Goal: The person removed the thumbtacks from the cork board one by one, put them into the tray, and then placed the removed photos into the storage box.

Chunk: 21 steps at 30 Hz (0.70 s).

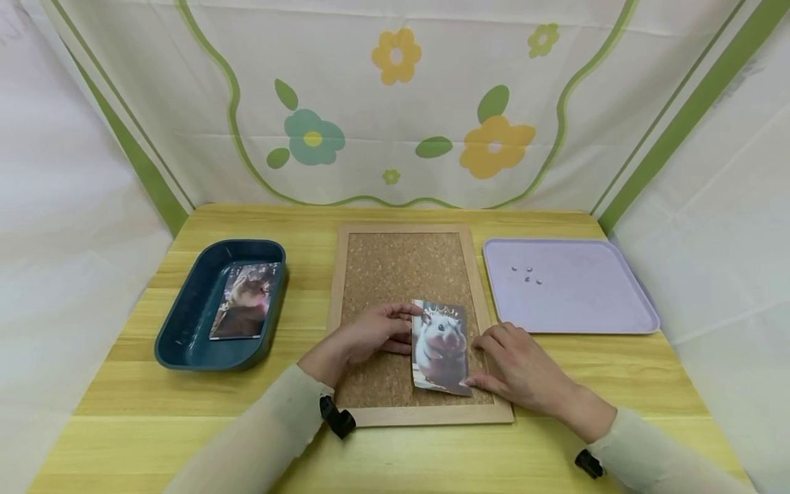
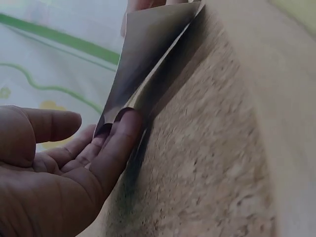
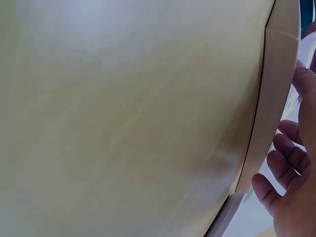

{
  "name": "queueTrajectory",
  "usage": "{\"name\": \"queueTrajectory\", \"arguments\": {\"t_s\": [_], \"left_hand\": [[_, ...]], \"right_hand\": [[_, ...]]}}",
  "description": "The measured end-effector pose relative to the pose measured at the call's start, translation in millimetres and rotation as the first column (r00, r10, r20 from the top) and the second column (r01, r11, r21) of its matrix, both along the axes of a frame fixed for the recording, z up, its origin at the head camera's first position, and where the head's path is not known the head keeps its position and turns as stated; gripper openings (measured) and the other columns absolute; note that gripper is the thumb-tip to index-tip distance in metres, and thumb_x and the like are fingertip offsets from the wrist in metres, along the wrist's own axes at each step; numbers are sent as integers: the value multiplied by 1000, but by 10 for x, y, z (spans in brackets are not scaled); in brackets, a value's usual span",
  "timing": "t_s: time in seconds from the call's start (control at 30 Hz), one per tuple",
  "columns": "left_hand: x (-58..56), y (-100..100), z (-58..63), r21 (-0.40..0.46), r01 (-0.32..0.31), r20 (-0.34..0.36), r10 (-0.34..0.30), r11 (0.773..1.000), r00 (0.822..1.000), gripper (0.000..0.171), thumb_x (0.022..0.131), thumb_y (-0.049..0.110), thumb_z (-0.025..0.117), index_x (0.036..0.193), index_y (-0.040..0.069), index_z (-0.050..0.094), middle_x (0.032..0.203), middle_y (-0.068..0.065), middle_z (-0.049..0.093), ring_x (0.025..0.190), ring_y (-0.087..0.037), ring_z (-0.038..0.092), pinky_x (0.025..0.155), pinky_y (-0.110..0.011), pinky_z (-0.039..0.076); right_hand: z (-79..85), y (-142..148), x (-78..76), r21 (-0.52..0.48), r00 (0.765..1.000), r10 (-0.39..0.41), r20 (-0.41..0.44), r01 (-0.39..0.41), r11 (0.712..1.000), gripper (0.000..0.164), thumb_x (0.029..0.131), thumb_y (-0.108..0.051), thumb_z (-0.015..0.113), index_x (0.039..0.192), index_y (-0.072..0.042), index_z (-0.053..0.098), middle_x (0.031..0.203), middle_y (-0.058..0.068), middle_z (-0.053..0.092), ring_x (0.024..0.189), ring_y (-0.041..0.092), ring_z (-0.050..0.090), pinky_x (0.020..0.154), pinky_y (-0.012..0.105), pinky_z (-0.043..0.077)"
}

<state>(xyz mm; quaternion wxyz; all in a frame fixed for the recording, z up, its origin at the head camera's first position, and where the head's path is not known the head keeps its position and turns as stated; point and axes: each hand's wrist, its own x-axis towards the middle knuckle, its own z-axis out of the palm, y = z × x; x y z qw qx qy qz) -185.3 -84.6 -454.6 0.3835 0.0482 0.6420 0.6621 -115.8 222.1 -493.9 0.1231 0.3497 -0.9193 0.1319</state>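
Observation:
A rectangular photo card (image 1: 439,350) shows a white hamster with a drawn crown. It lies over the lower right of a wood-framed corkboard (image 1: 382,267); in the left wrist view its near edge stands off the cork, with a shadow beneath. My left hand (image 1: 379,331) is at the card's left edge, fingertips touching it and thumb spread apart from them. From the other side, my right hand (image 1: 518,363) touches the lower right corner with its thumb, the fingers loosely bent beside the right edge. In the right wrist view those fingers (image 3: 266,190) hang near the board's frame.
A dark teal bin (image 1: 175,329) on the left contains another photo card (image 1: 247,302). On the right stands a lilac tray (image 1: 586,288) with several small metallic pieces (image 1: 528,279). White curtains (image 1: 370,116) with printed flowers enclose the wooden table (image 1: 407,456).

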Motion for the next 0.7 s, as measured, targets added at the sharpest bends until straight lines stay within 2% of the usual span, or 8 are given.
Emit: {"name": "queueTrajectory", "arguments": {"t_s": [0.17,0.37,0.53,0.7], "left_hand": [[-53,-48,-12,23,23,34,-24,999,999,41,106,-2,50,146,-2,53,124,-14,58,94,-20,65,88,-38,64],[-16,-78,-20,7,15,38,-16,1000,999,37,103,-2,57,141,-2,56,108,-11,62,88,-20,69,83,-38,66],[23,-38,-49,-8,13,14,-13,1000,1000,38,99,-4,64,137,-3,58,104,-10,64,87,-22,72,81,-41,66],[39,15,-74,-6,-2,-22,1,1000,1000,42,92,-13,66,133,-5,57,100,-9,59,82,-21,67,78,-40,66]], "right_hand": [[-1,-59,39,-8,1000,-17,-1,17,1000,62,88,-66,75,116,-11,69,108,1,65,100,19,60,85,40,52],[-6,-100,53,-10,999,-42,-13,42,999,60,87,-65,76,114,-11,69,105,1,65,95,19,58,80,38,49],[-7,-113,57,-9,999,-34,-19,34,999,59,87,-64,77,114,-12,69,103,0,65,91,17,55,78,36,46],[-8,-122,58,-10,999,-29,-26,29,1000,59,86,-63,77,114,-11,69,102,0,65,90,16,54,77,35,44]]}}
